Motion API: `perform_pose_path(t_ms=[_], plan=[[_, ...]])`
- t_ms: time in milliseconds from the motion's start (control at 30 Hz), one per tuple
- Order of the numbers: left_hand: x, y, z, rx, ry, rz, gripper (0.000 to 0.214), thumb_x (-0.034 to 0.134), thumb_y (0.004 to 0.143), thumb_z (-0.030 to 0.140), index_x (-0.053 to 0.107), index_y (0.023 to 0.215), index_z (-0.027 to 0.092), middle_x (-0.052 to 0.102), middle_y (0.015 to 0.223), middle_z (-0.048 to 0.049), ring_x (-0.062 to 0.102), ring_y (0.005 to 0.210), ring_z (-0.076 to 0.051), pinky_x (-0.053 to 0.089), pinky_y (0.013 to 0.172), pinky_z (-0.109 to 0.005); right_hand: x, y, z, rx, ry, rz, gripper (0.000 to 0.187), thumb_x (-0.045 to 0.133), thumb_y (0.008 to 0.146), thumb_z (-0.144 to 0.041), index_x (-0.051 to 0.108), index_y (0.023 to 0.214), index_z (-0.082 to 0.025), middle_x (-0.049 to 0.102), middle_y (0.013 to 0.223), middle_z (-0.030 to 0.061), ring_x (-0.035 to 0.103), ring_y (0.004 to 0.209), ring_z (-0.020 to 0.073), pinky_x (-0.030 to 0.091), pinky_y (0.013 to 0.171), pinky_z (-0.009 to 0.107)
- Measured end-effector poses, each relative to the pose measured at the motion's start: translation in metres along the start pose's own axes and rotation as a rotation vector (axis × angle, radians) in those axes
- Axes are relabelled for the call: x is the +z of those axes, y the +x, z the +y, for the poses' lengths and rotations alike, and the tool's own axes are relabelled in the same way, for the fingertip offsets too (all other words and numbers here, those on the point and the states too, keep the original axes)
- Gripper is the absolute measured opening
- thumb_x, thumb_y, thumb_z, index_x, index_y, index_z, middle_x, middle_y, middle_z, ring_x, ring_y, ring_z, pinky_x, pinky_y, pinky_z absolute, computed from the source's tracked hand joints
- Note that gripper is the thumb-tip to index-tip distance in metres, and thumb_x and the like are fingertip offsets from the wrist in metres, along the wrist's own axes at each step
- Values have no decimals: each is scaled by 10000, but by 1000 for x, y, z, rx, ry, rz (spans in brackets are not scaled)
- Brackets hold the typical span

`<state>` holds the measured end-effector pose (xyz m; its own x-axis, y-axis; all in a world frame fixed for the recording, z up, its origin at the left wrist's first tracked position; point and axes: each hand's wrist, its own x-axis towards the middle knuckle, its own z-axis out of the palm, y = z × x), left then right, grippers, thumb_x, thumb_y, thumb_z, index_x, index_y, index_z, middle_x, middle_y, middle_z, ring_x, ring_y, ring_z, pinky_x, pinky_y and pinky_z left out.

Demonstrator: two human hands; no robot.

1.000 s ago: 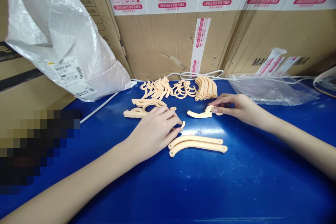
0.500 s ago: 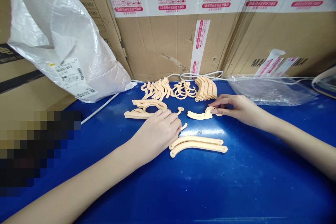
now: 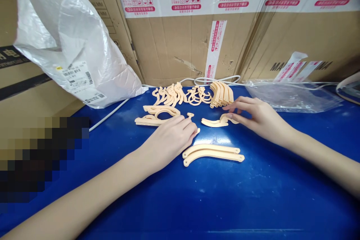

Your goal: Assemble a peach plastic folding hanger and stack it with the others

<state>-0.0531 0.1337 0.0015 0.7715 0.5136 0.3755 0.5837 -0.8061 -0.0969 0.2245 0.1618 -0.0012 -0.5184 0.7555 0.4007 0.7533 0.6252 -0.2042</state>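
Observation:
My left hand [image 3: 173, 137] is closed on a cream plastic hook [image 3: 190, 115]; its two ends show beyond the fingers, while the middle is hidden. My right hand [image 3: 253, 116] is open, thumb and fingers apart, just over a small group of cream curved pieces [image 3: 213, 122] lying on the table. The thumb overlaps the right end of that group; whether it touches cannot be told. Nearer to me lie two long curved arms [image 3: 213, 153], side by side, with holes at their ends. Left of them, partly behind my left hand, are stacked assembled pieces like folded hangers [image 3: 149, 121].
Along the back of the blue table [image 3: 225, 202] are piles of wavy pieces [image 3: 168, 95], hooks [image 3: 197, 96] and stacked curved arms [image 3: 222, 93]. A white plastic bag [image 3: 81, 41] leans at left, a clear bag [image 3: 292, 97] lies at right. Cardboard boxes [image 3: 174, 41] and a white cable stand behind.
My right hand's fingers have parted from the curved pieces, which stay on the table. In my left hand, the hook has turned and drawn slightly inward. The view has shifted a little.

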Motion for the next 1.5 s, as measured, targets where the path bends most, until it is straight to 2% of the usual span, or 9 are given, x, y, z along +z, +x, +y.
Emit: perform_pose_path(t_ms=[267,567,800,967,1033,1133,1200,1267,1500], plan=[[-9,-2,7,77,-3,64,261,369,994,164,607,898,119,623,828,-48,554,803,-168,464,751,-304,3,-7,-41,-260,-137,79,231,466,964,-243,621,1127,-193,669,909,56,592,813,183,382,694,335],[-16,-5,28,283,0,164,229,411,960,118,639,939,106,642,865,-81,558,798,-182,485,729,-315,2,-10,-56,-421,-350,173,318,477,958,-176,527,1272,-160,679,843,43,551,726,163,348,628,310],[-14,-5,42,352,-25,185,218,434,935,118,643,874,131,602,752,-51,526,688,-173,465,655,-302,1,-9,-65,-511,-489,242,97,535,925,-147,630,930,-128,648,722,28,499,653,161,301,602,322],[-16,-5,25,217,-113,235,128,481,937,119,591,1003,128,631,985,-69,553,851,-165,457,769,-291,3,-7,-55,-324,-310,203,164,503,954,-239,618,877,-151,658,743,35,544,665,154,326,615,317],[-18,-4,16,138,-178,216,61,509,938,172,556,917,140,610,902,-41,535,807,-150,437,741,-283,3,-7,-48,-188,-136,172,165,498,957,-264,617,892,-168,672,782,28,560,671,143,353,648,310],[-20,-4,5,49,-305,-6,221,561,917,277,462,749,173,518,702,28,468,673,-125,361,622,-264,4,-7,-42,82,235,115,174,534,935,-341,615,884,-195,643,722,-8,538,618,122,379,629,287],[-20,-4,1,-3,-373,-188,271,595,889,313,434,718,179,498,679,43,459,652,-119,319,591,-258,4,-7,-43,230,506,81,223,567,906,-399,594,816,-197,573,644,-29,500,577,108,371,571,264],[-18,-4,0,-39,-411,-293,283,610,870,338,432,716,181,502,690,43,465,649,-119,302,582,-255,5,-8,-47,320,721,46,275,589,884,-431,562,750,-192,499,602,-43,449,545,91,343,521,246],[-12,-4,9,57,-325,-356,216,489,931,338,435,779,194,473,775,22,459,672,-134,309,586,-273,16,-7,-57,472,1055,-85,264,585,885,-434,531,818,-185,410,587,-70,314,465,54,219,405,223]])
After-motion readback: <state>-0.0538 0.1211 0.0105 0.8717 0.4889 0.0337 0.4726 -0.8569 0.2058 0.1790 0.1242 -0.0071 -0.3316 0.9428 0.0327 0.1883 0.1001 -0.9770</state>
